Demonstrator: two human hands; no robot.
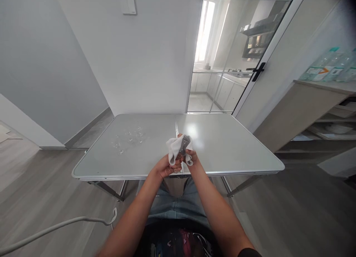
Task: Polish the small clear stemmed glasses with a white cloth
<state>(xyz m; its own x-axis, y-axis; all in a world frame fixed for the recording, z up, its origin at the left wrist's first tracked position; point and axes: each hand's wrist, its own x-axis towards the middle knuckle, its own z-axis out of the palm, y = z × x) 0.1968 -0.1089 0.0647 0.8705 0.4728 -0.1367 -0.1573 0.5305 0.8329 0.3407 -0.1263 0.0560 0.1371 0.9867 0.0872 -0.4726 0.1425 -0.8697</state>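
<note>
Close to the table's front edge, both hands are closed around a clear stemmed glass [184, 145] wrapped in a white cloth [174, 148]. My left hand [166, 166] grips the glass low down, around its stem and foot, with some fingers hidden behind it. On the other side, my right hand [192, 157] presses the cloth against the bowl of the glass. The bowl tilts up and away from me, its mouth partly covered by cloth. Several more clear glasses [139, 134] stand on the left half of the table, their outlines faint.
The pale folding table [222, 145] has a metal rim and a centre seam. A wall rises behind it, beside a glass door [219, 53] with a black handle. Water bottles [324, 68] top a shelf unit at right. A white hose [69, 221] crosses the lower left.
</note>
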